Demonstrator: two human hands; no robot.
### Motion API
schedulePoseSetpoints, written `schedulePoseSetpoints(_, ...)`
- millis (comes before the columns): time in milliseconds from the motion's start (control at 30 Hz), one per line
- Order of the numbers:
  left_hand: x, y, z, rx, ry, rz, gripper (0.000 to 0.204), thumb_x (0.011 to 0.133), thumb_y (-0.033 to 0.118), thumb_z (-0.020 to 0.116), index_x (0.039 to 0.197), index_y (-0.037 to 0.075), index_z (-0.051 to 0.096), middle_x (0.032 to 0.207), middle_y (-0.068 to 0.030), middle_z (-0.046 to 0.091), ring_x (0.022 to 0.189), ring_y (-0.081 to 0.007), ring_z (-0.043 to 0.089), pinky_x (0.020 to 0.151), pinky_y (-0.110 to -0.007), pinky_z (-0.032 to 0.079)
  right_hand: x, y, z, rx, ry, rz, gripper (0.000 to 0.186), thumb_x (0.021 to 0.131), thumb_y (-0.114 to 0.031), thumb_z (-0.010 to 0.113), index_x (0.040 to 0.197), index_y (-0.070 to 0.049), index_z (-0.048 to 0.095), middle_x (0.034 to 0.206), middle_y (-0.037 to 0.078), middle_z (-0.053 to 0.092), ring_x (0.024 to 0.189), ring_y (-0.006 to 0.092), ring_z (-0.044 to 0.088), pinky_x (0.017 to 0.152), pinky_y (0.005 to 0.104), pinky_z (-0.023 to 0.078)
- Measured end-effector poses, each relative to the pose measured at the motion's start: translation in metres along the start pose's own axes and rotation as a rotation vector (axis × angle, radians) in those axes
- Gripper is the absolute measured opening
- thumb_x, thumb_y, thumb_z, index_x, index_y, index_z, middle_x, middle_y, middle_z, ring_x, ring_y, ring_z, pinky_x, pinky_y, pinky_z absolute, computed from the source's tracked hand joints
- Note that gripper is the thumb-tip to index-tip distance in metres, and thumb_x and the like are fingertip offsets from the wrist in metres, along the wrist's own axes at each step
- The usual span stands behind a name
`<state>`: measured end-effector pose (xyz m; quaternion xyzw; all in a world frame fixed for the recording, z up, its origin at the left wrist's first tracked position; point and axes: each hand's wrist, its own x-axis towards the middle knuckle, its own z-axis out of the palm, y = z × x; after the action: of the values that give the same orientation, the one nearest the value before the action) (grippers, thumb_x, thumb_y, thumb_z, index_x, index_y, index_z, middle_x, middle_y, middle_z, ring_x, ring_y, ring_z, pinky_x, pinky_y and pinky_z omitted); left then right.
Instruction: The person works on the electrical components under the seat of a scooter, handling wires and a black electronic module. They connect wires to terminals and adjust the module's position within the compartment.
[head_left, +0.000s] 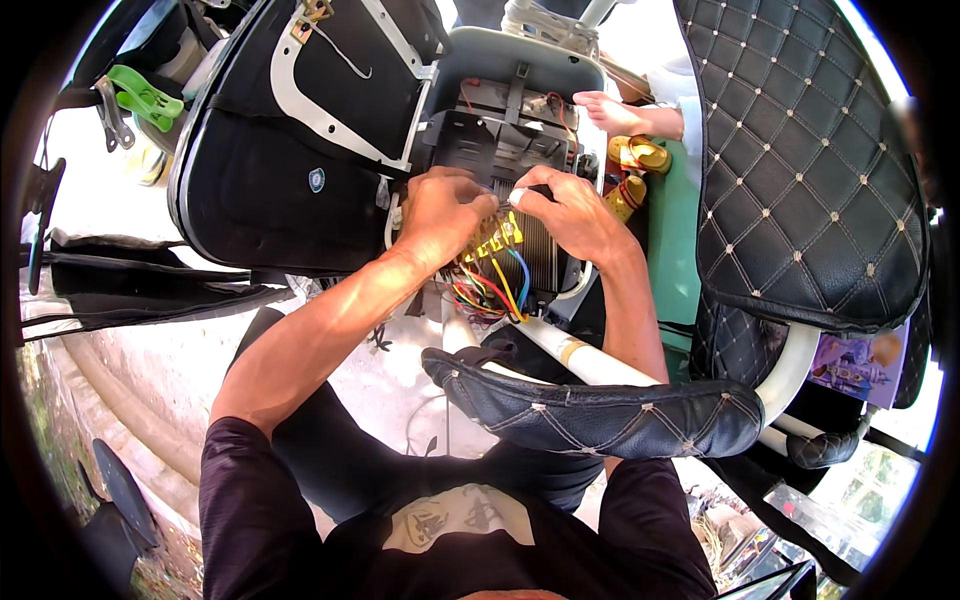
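My left hand (445,210) is curled low over the opened compartment (453,42) of a vehicle, its thumb near the top of some yellow connectors (505,230). My right hand (560,215) faces it from the right, thumb and forefinger drawn together just above those connectors. What either hand grips is too small or hidden to make out. Below them, red, yellow, blue and other wires (515,285) spill from beside a finned black controller (540,260). Dark metal plates (470,130) sit in the upper part of the compartment.
A raised black seat (250,180) is at left, a quilted seat (800,150) at right, a padded armrest (590,415) across my right forearm. Another person's bare foot (615,115) rests beside the compartment, near yellow sandals (640,155) on a green footboard (668,230).
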<state>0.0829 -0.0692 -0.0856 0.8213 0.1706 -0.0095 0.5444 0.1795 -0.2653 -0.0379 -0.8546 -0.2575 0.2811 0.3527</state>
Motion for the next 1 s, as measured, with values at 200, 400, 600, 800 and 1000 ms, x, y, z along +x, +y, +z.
schedulePoseSetpoints(200,-0.001,-0.003,0.002,0.009,0.027,0.070,0.027,0.086,0.018,0.083,0.101,-0.004,0.082,0.135,-0.0215,0.067,0.125,-0.0306,0.066,0.104,-0.041,0.053,-0.002,-0.004,-0.001,0.006,0.012,0.011,0.049,0.096,-0.041,0.064,0.115,0.004,0.072,0.104,0.025,0.074,0.103,0.0357,0.070,0.097,0.0423,0.052)
schedulePoseSetpoints(400,0.003,0.008,-0.010,0.001,-0.098,0.042,0.026,0.086,0.015,0.083,0.102,-0.005,0.080,0.130,-0.0180,0.070,0.110,-0.0253,0.073,0.093,-0.037,0.058,-0.003,-0.004,-0.004,-0.009,-0.006,0.018,0.051,0.095,-0.042,0.063,0.117,0.003,0.073,0.107,0.029,0.074,0.105,0.0395,0.071,0.098,0.0437,0.052)
schedulePoseSetpoints(600,0.016,0.008,-0.021,-0.056,-0.206,0.058,0.029,0.089,0.008,0.080,0.113,-0.005,0.072,0.103,-0.0093,0.077,0.094,-0.0165,0.071,0.083,-0.034,0.059,-0.001,0.001,-0.004,-0.025,-0.008,0.030,0.053,0.094,-0.044,0.063,0.118,0.003,0.074,0.110,0.032,0.074,0.109,0.0428,0.072,0.098,0.0449,0.053)
schedulePoseSetpoints(800,0.025,0.020,-0.033,-0.039,-0.326,0.085,0.022,0.095,0.010,0.079,0.113,-0.002,0.073,0.103,-0.0071,0.076,0.094,-0.0148,0.069,0.086,-0.034,0.057,-0.001,-0.002,-0.005,0.006,-0.019,0.026,0.055,0.094,-0.044,0.063,0.118,0.004,0.073,0.111,0.031,0.075,0.110,0.0428,0.072,0.099,0.0445,0.053)
schedulePoseSetpoints(1000,0.031,0.020,-0.031,-0.040,-0.452,0.100,0.018,0.096,0.011,0.079,0.109,0.001,0.073,0.099,-0.0061,0.076,0.090,-0.0146,0.069,0.083,-0.034,0.056,0.001,-0.001,-0.005,0.018,-0.018,0.032,0.056,0.094,-0.045,0.063,0.118,0.005,0.073,0.111,0.030,0.075,0.110,0.0420,0.071,0.099,0.0451,0.052)
